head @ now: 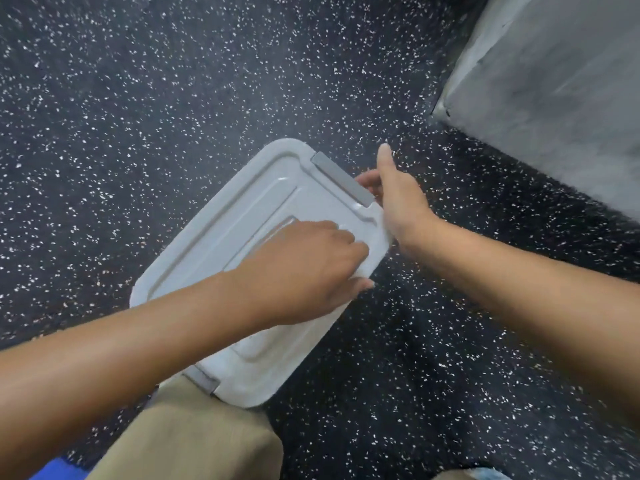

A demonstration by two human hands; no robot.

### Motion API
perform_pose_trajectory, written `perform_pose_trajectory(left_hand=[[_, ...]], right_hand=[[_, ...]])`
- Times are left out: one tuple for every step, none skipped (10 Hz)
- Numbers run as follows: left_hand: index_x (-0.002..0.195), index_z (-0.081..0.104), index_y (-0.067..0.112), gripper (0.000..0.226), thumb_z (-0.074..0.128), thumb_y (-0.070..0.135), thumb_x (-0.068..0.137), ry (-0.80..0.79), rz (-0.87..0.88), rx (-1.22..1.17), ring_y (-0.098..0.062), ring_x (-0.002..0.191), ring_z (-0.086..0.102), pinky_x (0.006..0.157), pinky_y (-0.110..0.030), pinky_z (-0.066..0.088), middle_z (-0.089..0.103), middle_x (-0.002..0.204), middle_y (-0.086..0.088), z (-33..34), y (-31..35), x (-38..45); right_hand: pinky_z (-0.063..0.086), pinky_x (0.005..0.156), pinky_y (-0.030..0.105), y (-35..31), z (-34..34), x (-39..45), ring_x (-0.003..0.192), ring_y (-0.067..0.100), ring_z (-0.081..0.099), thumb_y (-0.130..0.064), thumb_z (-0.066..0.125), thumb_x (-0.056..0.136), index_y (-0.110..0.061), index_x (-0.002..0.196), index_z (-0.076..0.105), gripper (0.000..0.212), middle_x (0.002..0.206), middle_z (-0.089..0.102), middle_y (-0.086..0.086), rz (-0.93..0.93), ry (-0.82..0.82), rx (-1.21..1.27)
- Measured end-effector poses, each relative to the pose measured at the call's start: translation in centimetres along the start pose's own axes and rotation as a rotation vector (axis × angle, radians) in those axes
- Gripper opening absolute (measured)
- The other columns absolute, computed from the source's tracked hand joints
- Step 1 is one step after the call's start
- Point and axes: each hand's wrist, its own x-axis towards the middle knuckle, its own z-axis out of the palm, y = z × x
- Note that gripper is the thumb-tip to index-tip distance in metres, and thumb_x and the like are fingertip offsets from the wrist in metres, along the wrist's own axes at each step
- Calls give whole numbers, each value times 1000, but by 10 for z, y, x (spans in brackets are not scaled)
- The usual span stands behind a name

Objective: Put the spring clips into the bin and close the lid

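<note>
A white rectangular lid (221, 244) with raised ridges covers the bin on the dark speckled floor, set diagonally in the middle of the head view. A grey latch (341, 178) runs along its far short edge and another grey latch (202, 377) sits at the near end. My left hand (308, 265) lies on the lid's right side, fingers curled over its edge. My right hand (398, 199) is at the far right corner, fingers reaching under the far latch, thumb up. The bin body and the spring clips are hidden under the lid.
A grey block or wall base (554, 91) rises at the upper right. My knee in tan trousers (194, 441) is just below the bin's near end. Something blue (59, 469) shows at the bottom left edge. Speckled floor (138, 116) surrounds the bin.
</note>
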Motion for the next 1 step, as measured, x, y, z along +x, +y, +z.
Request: perform_pose_trajectory(left_hand=[[72, 54, 10, 33, 57, 35, 93, 90, 116, -71, -31, 59, 57, 48, -36, 41, 59, 65, -6, 9, 22, 29]], right_hand=[[47, 51, 18, 26, -27, 2, 59, 12, 57, -42, 35, 106, 2, 99, 68, 55, 75, 67, 5, 61, -60, 91]])
